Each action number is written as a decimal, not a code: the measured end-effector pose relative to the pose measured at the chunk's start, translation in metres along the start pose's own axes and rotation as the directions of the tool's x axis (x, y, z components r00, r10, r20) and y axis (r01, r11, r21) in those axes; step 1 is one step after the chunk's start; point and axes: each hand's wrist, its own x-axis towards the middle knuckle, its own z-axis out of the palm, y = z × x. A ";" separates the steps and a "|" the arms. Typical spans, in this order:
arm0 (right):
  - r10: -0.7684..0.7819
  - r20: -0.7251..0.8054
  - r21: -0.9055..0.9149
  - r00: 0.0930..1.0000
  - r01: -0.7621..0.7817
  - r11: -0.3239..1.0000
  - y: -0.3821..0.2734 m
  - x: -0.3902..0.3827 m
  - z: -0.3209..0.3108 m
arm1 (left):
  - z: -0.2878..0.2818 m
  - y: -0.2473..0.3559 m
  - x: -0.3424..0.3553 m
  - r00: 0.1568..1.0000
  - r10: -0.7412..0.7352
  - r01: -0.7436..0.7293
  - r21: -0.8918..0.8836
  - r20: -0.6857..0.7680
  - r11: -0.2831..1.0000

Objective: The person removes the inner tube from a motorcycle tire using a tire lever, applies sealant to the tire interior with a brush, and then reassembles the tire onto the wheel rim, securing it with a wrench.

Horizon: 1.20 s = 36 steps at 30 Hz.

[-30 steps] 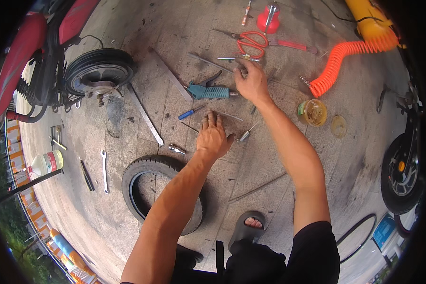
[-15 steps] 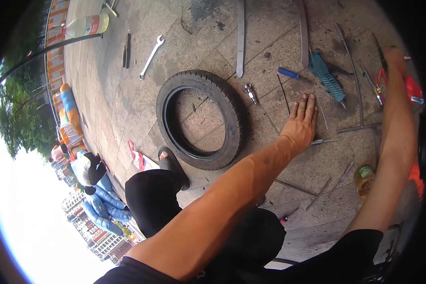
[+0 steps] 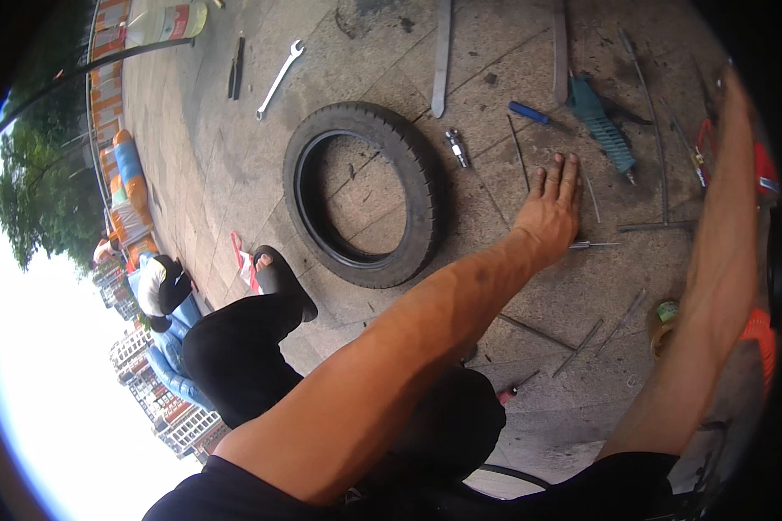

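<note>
My left hand lies palm down on the paving, fingers stretched out, holding nothing. Around it are a thin metal rod, a blue-handled screwdriver, a teal-handled tool and a slim metal tool close to the wrist. My right arm reaches far forward along the right side. At the dark rim, my right hand is only partly seen, and its fingers cannot be made out. Red-handled pliers lie nearest to it.
A black tyre lies flat at the centre, with a metal air fitting beside it. Beyond are a wrench, a dark slim tool and two flat metal bars. A jar stands by my right forearm.
My right hand has moved farther forward, toward the view's edge. My left knee and foot have swung left, away from the tyre. My left hand stays on the ground; the whole view has shifted slightly.
</note>
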 end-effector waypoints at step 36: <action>-0.330 0.228 -0.836 0.916 0.358 0.416 -0.081 -0.127 -0.221 | -0.016 -0.006 0.004 0.980 0.037 -0.035 -0.018 0.195 0.999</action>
